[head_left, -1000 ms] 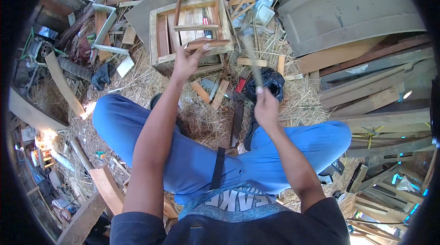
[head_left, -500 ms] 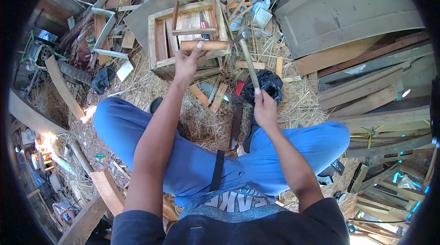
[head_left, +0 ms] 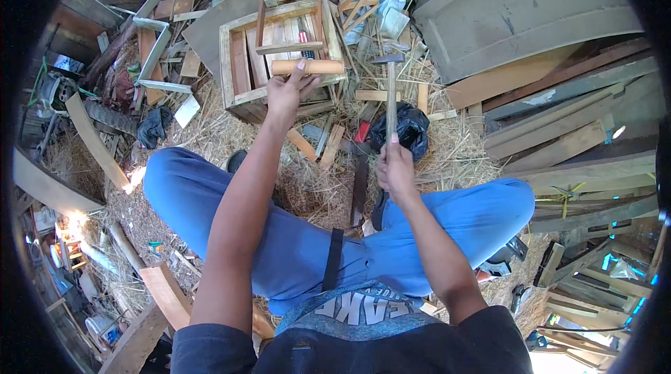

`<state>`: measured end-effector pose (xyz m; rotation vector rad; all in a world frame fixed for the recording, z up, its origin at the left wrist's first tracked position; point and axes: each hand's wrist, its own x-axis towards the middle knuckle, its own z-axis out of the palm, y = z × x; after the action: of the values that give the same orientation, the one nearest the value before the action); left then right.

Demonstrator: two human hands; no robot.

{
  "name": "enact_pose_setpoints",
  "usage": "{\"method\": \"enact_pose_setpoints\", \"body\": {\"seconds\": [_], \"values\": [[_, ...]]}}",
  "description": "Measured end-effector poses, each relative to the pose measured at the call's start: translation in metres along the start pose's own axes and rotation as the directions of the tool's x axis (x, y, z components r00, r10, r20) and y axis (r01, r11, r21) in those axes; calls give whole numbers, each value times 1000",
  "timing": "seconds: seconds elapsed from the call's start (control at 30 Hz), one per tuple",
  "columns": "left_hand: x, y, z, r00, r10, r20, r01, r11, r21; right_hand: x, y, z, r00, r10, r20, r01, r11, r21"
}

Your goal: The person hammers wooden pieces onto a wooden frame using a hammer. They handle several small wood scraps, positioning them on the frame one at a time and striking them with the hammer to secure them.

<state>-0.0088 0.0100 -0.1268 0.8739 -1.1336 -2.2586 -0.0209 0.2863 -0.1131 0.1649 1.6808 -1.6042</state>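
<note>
1. Head view: person sits cross-legged on straw; wooden crate lies ahead, just beyond the knees.
2. Left hand is at the crate's near rim. Fingers curl round a short round stick, pinching it against the rim.
3. Stick's long axis runs left–right, level with the near rim and across the slats.
4. Right hand grips a hammer low on the handle, fingers wrapped shut round it.
5. Hammer handle stands near-vertical in the picture; head up, to the right of the stick's right end, clearly apart from it.
6. Key relation: stick lies left of and slightly beyond the hammer head; left hand is on it, right hand well back.
7. Black bag lies behind the handle.
</note>
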Motion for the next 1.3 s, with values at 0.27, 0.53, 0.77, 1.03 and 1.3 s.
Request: {"method": "enact_pose_setpoints", "body": {"seconds": [0.27,0.53,0.77,1.03,1.3], "values": [[1,-6,1,999,43,-19,-43,999,-2,0,-1,2,924,135,359,-304,828,472],[-3,-7,4,998,25,-65,-25,1000,0,0,7,7,827,112,551,-473,669,574],[2,-10,-1,997,50,-52,-51,999,-16,-3,5,14,767,96,634,-506,699,506],[2,-8,-5,998,44,-51,-46,999,-28,0,-1,15,761,118,638,-535,670,515],[7,-13,-9,998,50,-27,-51,998,-41,-2,-7,21,779,124,615,-467,768,437]]}}
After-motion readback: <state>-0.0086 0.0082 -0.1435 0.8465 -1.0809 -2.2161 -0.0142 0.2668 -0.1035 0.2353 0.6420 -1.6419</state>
